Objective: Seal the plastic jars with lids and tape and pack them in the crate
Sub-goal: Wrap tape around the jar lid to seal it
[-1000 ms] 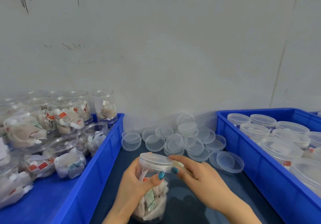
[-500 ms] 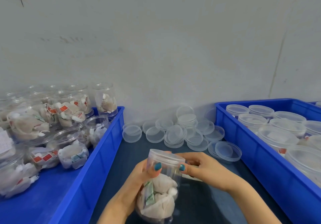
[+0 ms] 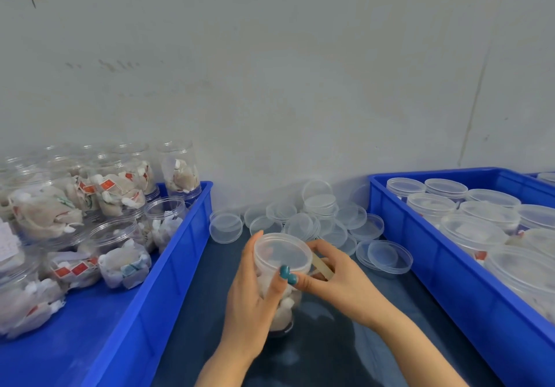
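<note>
**Taping the lid seam.** The left hand grips the jar, which appears to stand upright on the table at near centre with its lid on. The right hand pinches a tape strip at the lid's rim. The strip is best pressed flat across the seam while the left hand steadies the jar. The working lane is narrow, flanked by the left crate and the right crate, with loose lids just beyond.
</note>
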`<state>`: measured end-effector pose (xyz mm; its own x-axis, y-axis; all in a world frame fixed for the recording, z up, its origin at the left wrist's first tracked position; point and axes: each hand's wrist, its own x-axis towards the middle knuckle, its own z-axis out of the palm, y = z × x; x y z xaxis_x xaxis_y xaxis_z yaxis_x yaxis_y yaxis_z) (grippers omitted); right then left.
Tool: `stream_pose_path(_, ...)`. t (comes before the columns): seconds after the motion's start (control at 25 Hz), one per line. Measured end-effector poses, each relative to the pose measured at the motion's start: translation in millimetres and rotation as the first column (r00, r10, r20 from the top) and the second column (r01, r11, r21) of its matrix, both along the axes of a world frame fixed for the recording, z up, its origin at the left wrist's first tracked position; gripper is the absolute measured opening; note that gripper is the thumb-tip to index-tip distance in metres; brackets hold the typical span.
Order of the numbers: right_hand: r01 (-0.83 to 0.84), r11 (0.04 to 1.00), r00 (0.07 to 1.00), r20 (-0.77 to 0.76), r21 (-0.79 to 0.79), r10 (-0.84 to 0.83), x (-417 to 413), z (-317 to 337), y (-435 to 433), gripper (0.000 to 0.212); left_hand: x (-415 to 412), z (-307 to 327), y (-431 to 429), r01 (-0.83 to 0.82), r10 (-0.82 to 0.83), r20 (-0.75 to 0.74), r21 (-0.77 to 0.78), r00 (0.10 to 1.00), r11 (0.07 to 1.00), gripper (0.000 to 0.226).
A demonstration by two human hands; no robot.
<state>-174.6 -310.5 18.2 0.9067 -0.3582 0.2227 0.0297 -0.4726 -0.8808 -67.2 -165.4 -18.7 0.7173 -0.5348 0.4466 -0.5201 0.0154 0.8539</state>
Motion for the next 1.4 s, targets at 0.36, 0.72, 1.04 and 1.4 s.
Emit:
stream_pose_path(0.36,-0.253,0.964,0.96,-0.104,0.085,0.261,-7,0,-7,0.053,11,1,4,-0.055,0.055,0.008,0.107,0.998,0.993,0.097)
stream_pose_path(0.72,-0.109,0.984,0.989,-0.113,-0.144,0.093,-6,0,-13,0.045,7,18,14,0.114,-0.142,-0.242,-0.126,0.96,0.985,0.088)
stream_pose_path(1.04,-0.402,0.912,0.913,-0.038,0.081,0.406,-10,6,-25,0.054,7,20,17,0.349,-0.35,-0.249,-0.049,0.903,0.936,0.089)
stream_pose_path(1.4,-0.281,0.96,0.96,0.006,-0.002,0.281,-7,4,-16,0.046,4,18,10,0.047,-0.062,-0.116,-0.121,0.991,0.992,0.08)
